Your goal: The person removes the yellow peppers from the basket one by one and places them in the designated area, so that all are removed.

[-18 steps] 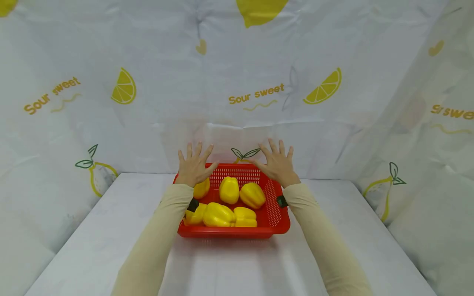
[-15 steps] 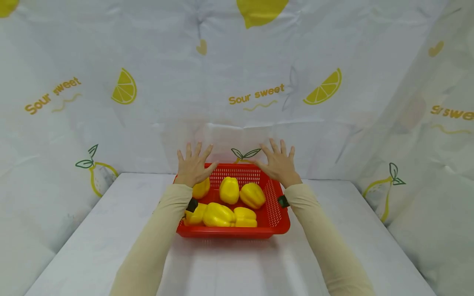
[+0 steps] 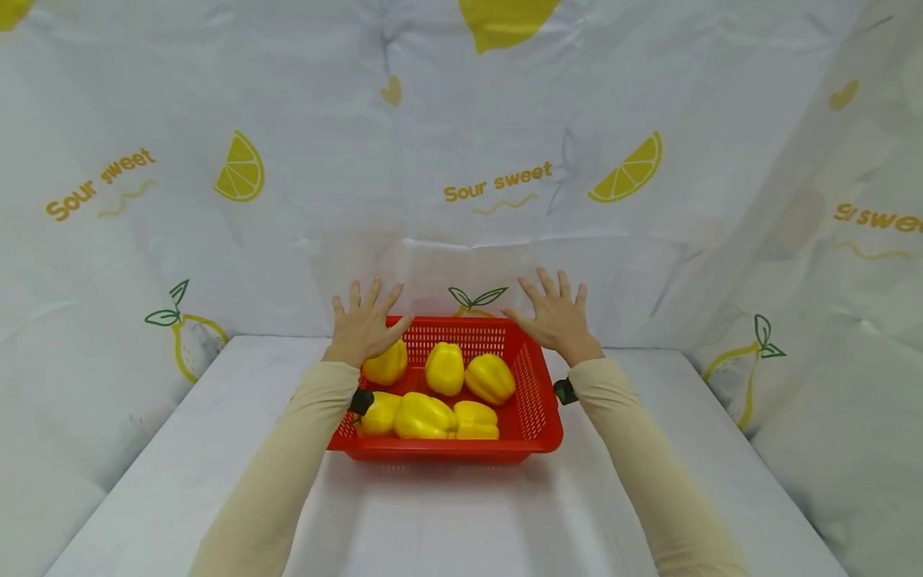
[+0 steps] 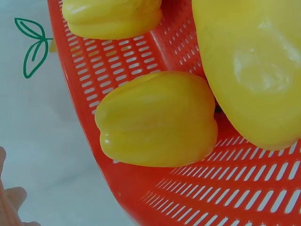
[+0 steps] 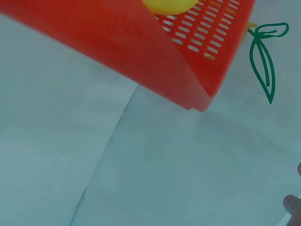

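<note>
A red plastic basket (image 3: 450,450) with slotted walls stands in the middle of the table, holding several yellow bell peppers (image 3: 445,369). My left hand (image 3: 363,327) is over the basket's back left corner, fingers spread and holding nothing. Past the back right corner, my right hand (image 3: 557,317) also has its fingers spread, with nothing in it. In the left wrist view, one bell pepper (image 4: 157,120) lies against the slotted wall, with a few fingertips (image 4: 14,200) at the lower left edge. The right wrist view shows the outer side of the basket (image 5: 117,42) and fingertips (image 5: 292,203) in the lower right corner.
The basket rests on a white-covered table (image 3: 425,521). Behind it rises a white cloth backdrop (image 3: 324,160) printed with lemons and lettering, and similar cloth hangs along both sides. Dark wrist cameras (image 3: 565,391) sit beneath the wrists.
Both hands have moved apart, the left one outward to the left and the right one outward to the right. The basket and bell peppers keep their places.
</note>
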The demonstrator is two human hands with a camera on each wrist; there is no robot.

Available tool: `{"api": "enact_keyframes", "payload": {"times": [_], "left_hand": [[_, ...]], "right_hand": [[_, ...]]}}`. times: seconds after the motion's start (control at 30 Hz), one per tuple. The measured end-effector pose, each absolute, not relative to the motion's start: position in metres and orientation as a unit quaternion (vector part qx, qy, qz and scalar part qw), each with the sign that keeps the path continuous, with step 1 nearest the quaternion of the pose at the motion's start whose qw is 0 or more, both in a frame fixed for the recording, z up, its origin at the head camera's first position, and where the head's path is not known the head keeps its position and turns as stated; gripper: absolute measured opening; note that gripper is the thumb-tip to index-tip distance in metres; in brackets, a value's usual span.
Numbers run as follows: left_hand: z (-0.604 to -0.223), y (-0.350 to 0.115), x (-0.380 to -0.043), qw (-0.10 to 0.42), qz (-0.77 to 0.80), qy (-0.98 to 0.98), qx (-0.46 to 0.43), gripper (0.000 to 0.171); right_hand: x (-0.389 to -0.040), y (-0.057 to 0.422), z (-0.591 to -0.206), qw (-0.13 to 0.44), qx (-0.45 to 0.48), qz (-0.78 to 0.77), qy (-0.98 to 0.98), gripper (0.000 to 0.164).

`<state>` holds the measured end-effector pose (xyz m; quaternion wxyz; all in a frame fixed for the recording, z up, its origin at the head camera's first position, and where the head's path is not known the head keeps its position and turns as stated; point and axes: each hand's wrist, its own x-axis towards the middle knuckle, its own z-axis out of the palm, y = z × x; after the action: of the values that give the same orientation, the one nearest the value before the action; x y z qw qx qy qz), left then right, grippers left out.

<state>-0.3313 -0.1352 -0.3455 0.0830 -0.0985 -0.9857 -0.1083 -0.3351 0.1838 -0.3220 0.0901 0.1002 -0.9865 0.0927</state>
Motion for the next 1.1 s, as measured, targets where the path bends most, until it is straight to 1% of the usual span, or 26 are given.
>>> {"api": "enact_keyframes", "payload": {"times": [0.2,0.53,1.1], "left_hand": [[-0.345,-0.138,-0.328,0.074,-0.108,-0.987,-0.098,0.071],[-0.339,-0.154,-0.323,0.092,-0.108,-0.984,-0.105,0.07],[-0.338,-0.168,-0.307,0.08,-0.148,-0.981,-0.094,0.07]], "right_hand": [[-0.333,0.191,-0.323,0.088,0.106,0.096,-0.986,0.077],[-0.327,0.198,-0.326,0.093,0.115,0.113,-0.982,0.077],[-0.316,0.196,-0.336,0.107,0.132,0.13,-0.977,0.078]]}}
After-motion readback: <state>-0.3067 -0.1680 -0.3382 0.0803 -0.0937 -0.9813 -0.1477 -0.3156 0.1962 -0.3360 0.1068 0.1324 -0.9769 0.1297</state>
